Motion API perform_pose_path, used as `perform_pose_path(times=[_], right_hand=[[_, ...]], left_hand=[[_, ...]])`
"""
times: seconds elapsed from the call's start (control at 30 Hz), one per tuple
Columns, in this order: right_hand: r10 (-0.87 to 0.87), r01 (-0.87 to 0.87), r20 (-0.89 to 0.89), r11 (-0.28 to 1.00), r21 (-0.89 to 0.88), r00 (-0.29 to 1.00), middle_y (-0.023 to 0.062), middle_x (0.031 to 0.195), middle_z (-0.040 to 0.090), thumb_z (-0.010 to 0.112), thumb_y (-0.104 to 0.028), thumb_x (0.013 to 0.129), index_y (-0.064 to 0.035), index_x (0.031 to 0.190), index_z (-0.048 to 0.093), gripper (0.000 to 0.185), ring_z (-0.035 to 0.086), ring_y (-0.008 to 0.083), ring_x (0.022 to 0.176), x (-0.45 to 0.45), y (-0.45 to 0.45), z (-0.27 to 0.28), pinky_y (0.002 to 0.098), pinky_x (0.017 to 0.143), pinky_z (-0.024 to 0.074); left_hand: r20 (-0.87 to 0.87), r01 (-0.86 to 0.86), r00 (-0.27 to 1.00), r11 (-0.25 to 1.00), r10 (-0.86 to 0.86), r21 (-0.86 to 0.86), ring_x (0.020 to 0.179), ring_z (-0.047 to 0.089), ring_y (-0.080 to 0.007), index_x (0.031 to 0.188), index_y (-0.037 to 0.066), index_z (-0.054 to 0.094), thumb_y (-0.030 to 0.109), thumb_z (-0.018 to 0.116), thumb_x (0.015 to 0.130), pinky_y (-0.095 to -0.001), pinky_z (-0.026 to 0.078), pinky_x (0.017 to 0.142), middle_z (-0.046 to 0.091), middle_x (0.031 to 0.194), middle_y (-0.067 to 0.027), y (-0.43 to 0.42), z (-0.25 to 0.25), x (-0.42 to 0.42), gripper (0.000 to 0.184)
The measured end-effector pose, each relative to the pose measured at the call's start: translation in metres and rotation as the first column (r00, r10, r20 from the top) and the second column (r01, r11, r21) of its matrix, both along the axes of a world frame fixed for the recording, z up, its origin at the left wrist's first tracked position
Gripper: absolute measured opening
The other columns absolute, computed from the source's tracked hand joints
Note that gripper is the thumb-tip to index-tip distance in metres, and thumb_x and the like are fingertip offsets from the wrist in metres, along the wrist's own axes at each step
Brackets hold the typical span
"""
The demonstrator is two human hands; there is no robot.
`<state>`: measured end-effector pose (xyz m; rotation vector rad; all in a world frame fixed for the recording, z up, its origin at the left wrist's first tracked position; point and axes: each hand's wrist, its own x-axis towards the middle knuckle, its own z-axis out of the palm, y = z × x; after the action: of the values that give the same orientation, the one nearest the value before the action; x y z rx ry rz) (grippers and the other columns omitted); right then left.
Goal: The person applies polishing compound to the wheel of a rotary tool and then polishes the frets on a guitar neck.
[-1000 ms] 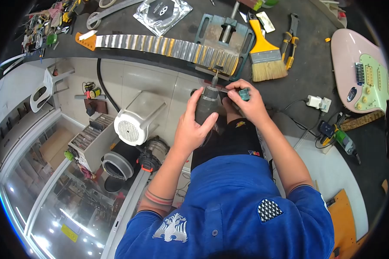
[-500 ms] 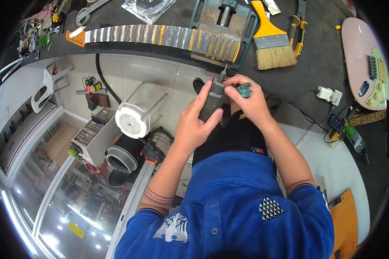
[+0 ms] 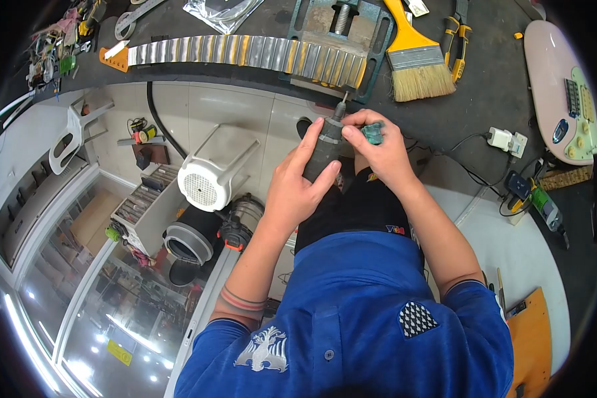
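My left hand (image 3: 295,182) is wrapped round a dark cylindrical rotary tool (image 3: 324,154), which has a thin bit at its tip pointing up toward the bench edge. In my right hand (image 3: 386,151) is a small dark green lump (image 3: 373,133), pinched close beside the tool's collar. The right thumb and fingertips reach the collar; whether they press on it I cannot tell. Just beyond the bit lies the end of a long curved strip of ridged metal (image 3: 245,53), yellowed in places, in front of a bench vise (image 3: 341,40).
On the dark bench (image 3: 484,73) are a wide paintbrush (image 3: 418,56), yellow-and-black pliers (image 3: 459,46) and a pink guitar body (image 3: 547,73). A white plug (image 3: 501,138) with cords sits at the right. Below, a white stool (image 3: 205,187) and a vacuum-like canister (image 3: 189,242) stand on the floor.
The tool and both hands have shifted very slightly up and left in view, as has the bench with them. Both grips look the same.
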<state>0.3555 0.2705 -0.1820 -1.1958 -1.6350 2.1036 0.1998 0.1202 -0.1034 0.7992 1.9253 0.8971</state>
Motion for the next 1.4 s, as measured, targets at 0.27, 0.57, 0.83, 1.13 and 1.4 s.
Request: perform_pose_path(times=[0.27, 0.57, 0.83, 1.13, 1.4], right_hand=[[-0.042, 0.042, 0.0, 0.994, -0.098, 0.999, 0.0031, 0.112, 0.083, 0.089, -0.023, 0.11, 0.0003, 0.12, 0.083, 0.026, 0.074, 0.0103, 0.103, -0.001, 0.001, 0.006, 0.0309, 0.093, 0.0607], [-0.043, 0.045, 0.029, 0.994, -0.101, 0.999, 0.0068, 0.114, 0.084, 0.087, -0.024, 0.11, 0.0006, 0.117, 0.083, 0.026, 0.076, 0.0157, 0.108, -0.004, 0.003, 0.011, 0.0346, 0.1, 0.0599], [-0.082, 0.083, 0.013, 0.987, -0.14, 0.997, -0.0019, 0.106, 0.079, 0.084, -0.028, 0.114, -0.0021, 0.119, 0.082, 0.027, 0.069, 0.0065, 0.099, -0.007, 0.002, 0.014, 0.0285, 0.089, 0.0574], [-0.108, 0.106, -0.008, 0.984, -0.142, 0.994, -0.0024, 0.105, 0.078, 0.083, -0.029, 0.115, -0.002, 0.118, 0.081, 0.027, 0.067, 0.0067, 0.096, -0.01, 0.003, 0.015, 0.0279, 0.089, 0.0564], [-0.254, 0.243, -0.004, 0.927, -0.284, 0.967, -0.0027, 0.103, 0.075, 0.081, -0.033, 0.117, -0.0039, 0.115, 0.079, 0.03, 0.066, 0.0066, 0.097, -0.023, 0.012, 0.02, 0.0269, 0.091, 0.0551]], left_hand=[[0.055, 0.014, 0.998, 0.999, -0.013, -0.032, 0.148, 0.075, -0.0337, 0.182, 0.009, 0.051, 0.015, 0.086, 0.107, -0.0433, 0.058, 0.12, 0.073, 0.163, -0.0265, 0.006, 0.007, -0.003, 0.083], [0.064, 0.002, 0.998, 0.999, 0.001, -0.047, 0.147, 0.075, -0.0345, 0.182, 0.01, 0.051, 0.015, 0.085, 0.107, -0.0437, 0.058, 0.12, 0.073, 0.162, -0.0262, 0.01, 0.009, -0.003, 0.082], [0.091, -0.018, 0.996, 0.998, 0.024, -0.068, 0.145, 0.076, -0.032, 0.182, 0.01, 0.051, 0.016, 0.085, 0.108, -0.0434, 0.059, 0.119, 0.075, 0.161, -0.0258, 0.022, 0.015, -0.005, 0.081], [0.128, -0.025, 0.991, 0.987, 0.046, -0.157, 0.14, 0.078, -0.0289, 0.182, 0.011, 0.051, 0.015, 0.084, 0.109, -0.0419, 0.06, 0.117, 0.077, 0.158, -0.024, 0.034, 0.03, -0.008, 0.081], [0.044, -0.013, 0.999, 0.995, 0.017, -0.097, 0.1, 0.086, -0.0287, 0.182, 0.015, 0.051, 0.021, 0.084, 0.11, -0.0415, 0.067, 0.091, 0.083, 0.14, -0.024, 0.056, 0.03, -0.013, 0.08]])
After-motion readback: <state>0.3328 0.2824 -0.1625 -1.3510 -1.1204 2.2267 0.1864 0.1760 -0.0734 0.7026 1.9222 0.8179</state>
